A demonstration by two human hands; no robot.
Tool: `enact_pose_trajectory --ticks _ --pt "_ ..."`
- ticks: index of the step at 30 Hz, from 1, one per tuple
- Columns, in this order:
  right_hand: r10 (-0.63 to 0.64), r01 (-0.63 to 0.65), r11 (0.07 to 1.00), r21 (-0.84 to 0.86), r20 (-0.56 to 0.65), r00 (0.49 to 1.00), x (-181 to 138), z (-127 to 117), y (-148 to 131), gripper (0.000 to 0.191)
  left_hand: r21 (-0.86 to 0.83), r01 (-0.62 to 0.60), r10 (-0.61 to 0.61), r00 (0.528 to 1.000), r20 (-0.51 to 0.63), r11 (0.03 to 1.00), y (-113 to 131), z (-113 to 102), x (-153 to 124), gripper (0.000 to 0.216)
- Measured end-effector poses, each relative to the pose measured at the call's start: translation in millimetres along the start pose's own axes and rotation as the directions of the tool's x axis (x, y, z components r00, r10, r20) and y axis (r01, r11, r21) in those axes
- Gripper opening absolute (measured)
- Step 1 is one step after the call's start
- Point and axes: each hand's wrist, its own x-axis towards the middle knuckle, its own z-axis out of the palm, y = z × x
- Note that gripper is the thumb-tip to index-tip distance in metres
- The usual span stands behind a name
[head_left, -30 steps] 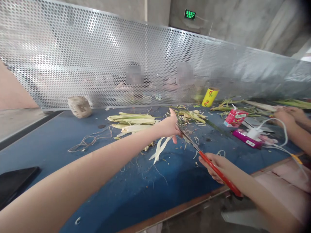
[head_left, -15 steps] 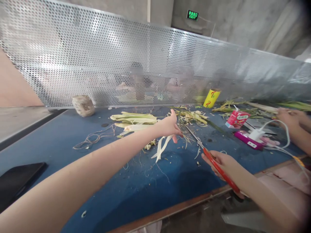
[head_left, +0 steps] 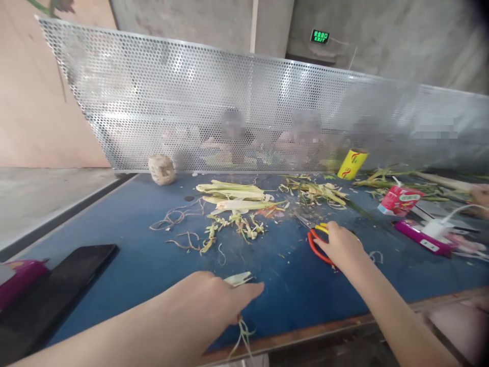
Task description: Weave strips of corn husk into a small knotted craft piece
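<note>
My left hand (head_left: pixel 214 300) is closed above the table's front edge, around a pale strip of leaf or husk (head_left: pixel 239 279). Thin stringy ends (head_left: pixel 243 334) hang below the fingers. My right hand (head_left: pixel 346 247) grips scissors (head_left: pixel 314 244) with red-orange and yellow handles, low over the table, blades towards the far left. Part of the handles is hidden behind the fingers. Beyond my hands lie long pale green stalks (head_left: pixel 233 192), with curled peelings (head_left: pixel 244 224) in front of them and a heap of leafy scraps (head_left: pixel 315 191) to the right.
The blue table (head_left: pixel 278 306) ends at a perforated metal screen (head_left: pixel 191 102). A black phone-like slab (head_left: pixel 84 270) lies left. A pale block (head_left: pixel 161 169) and a yellow can-like tube (head_left: pixel 352 164) stand at the back. Right are a red drink carton (head_left: pixel 401 200), a purple power strip (head_left: pixel 424 237) and another person's hand (head_left: pixel 480 194).
My left hand has drawn back from the scraps towards the front edge, and the pale strip shows in it. The scissors have turned in my right hand, and the view has shifted left.
</note>
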Motion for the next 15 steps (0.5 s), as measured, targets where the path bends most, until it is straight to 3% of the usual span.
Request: enact_pose_trajectory --ticks 3,5,7,11,15 --pt "-0.113 0.105 0.993 -0.057 -0.159 0.981 -1.7 -9.6 -26.3 0.016 0.069 0.066 -0.068 0.997 0.031 0.995 -10.8 4.8 -2.8 0.046" --pt "-0.302 0.318 0.946 0.065 -0.188 0.935 -3.2 -18.4 -51.8 0.011 -0.018 0.035 -0.034 0.998 0.058 0.999 -18.1 8.1 1.3 0.044" --pt "-0.478 0.496 0.829 0.259 -0.133 0.868 -3.1 -25.1 -80.9 0.010 -0.115 -0.028 0.032 0.999 0.037 0.993 -24.8 13.9 6.0 0.042" --pt "-0.559 0.559 0.776 0.292 -0.091 0.824 6.4 -24.9 -127.5 0.007 -0.190 -0.148 0.143 0.989 -0.039 0.971 -39.5 29.6 9.6 0.042" --pt "-0.603 0.596 0.751 0.285 -0.076 0.794 19.2 -18.0 -143.1 0.013 -0.167 -0.220 0.205 0.973 -0.106 0.961 -53.5 38.7 6.9 0.040"
